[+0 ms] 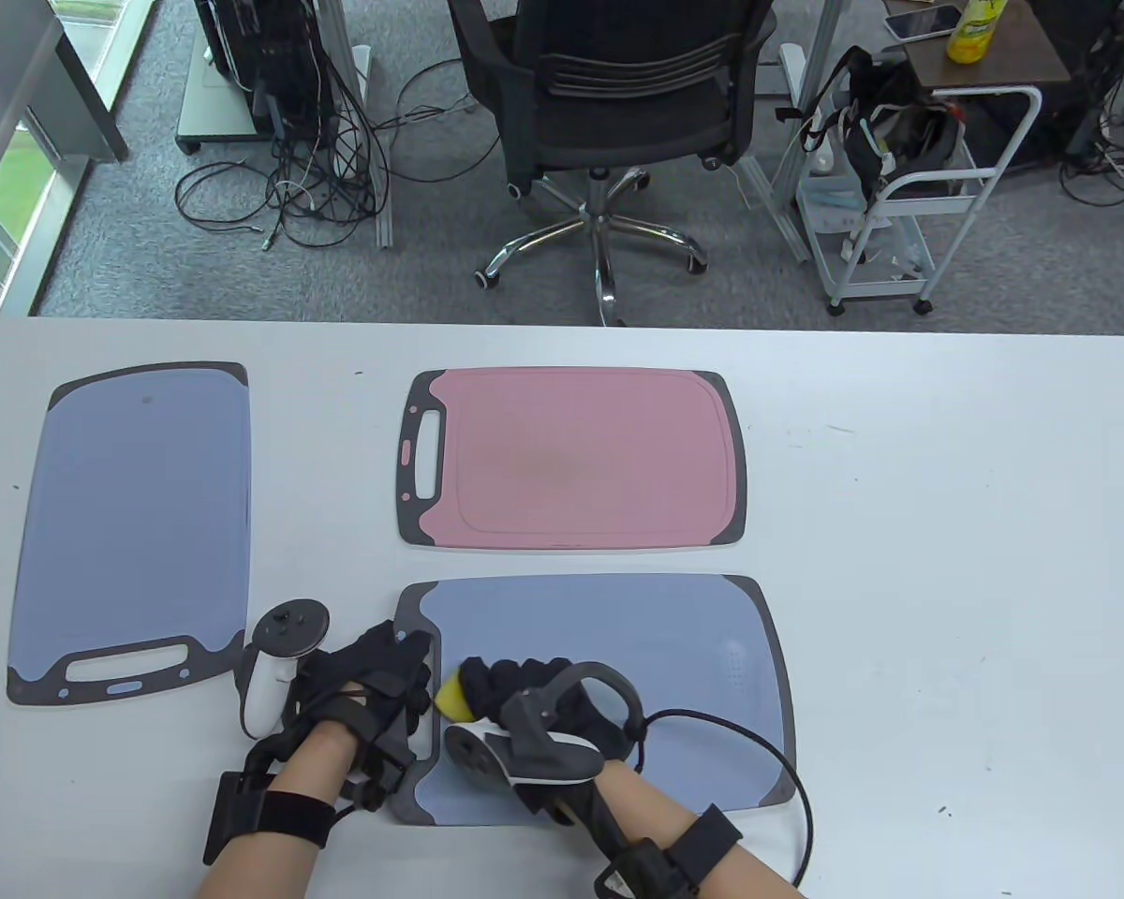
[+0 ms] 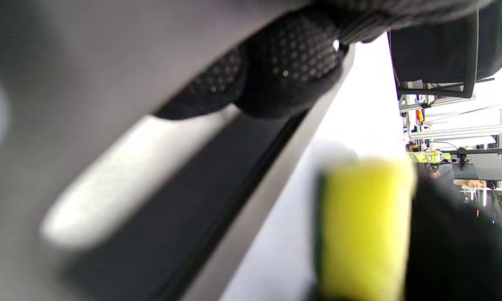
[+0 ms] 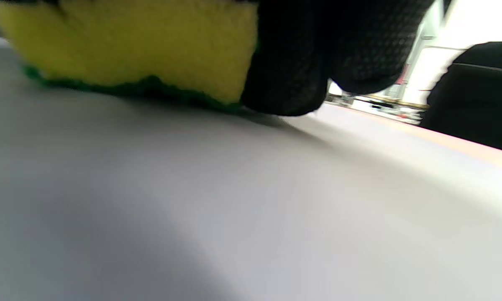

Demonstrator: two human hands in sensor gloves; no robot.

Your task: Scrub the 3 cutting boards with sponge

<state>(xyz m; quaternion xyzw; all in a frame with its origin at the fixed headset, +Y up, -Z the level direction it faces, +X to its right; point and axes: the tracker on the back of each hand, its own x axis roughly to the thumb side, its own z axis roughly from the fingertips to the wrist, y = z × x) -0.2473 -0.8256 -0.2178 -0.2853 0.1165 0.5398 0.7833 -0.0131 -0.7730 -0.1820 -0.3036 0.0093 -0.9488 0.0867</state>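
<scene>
So I've got the sponge in my right hand, fingers curled over the top of it, yellow side up and the green scrubby side flat against the near blue board. That's the landmark here, the blue cutting board closest to me. The sponge sits at that board's left end, just inside the dark handle strip. In the right wrist view you can see my fingertips wrapped down over the sponge's edge, almost touching the board surface.

My left hand is on the near board's handle end, fingers laid over the dark grey rim right by the slot, pinning it down. The left wrist view shows two fingertips hooked at the edge of that rim, though it's blurry, so I can't say how hard they're curled. Looks more like pressing than gripping.

The pink board lies just beyond the near board, handle to the left. The other blue board is off to the left of the near one, turned lengthwise with its handle toward me. All three flat on the white table.
</scene>
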